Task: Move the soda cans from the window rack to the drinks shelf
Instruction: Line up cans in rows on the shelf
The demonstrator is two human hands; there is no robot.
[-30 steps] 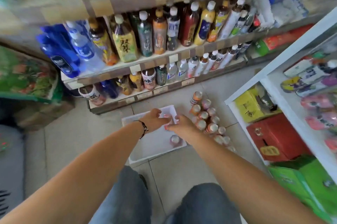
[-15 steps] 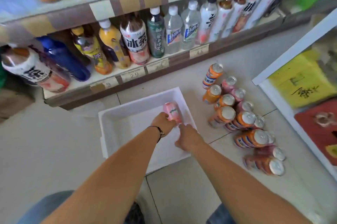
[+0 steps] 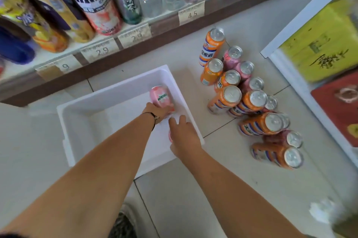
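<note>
Head view
Left fingers (image 3: 168, 109): curled round the lower end of a pink can (image 3: 161, 96); the left hand (image 3: 155, 112) holds it tilted, base toward the shelf, above the bin's right half.
Right fingers (image 3: 181, 119): spread and bent downward over a second pink can (image 3: 170, 136), of which only a sliver shows under the palm; whether the right hand (image 3: 184, 137) has closed on it cannot be told.
Bin (image 3: 116, 87): white, on the floor before the shelf; probably the carrier used to bring the cans over.
Floor cans (image 3: 249, 102): orange and pink, upright, clustered just right of the bin, likely staged for shelving.
Shelf (image 3: 135, 44): bottles and price tags; no cans seen on it.
</note>
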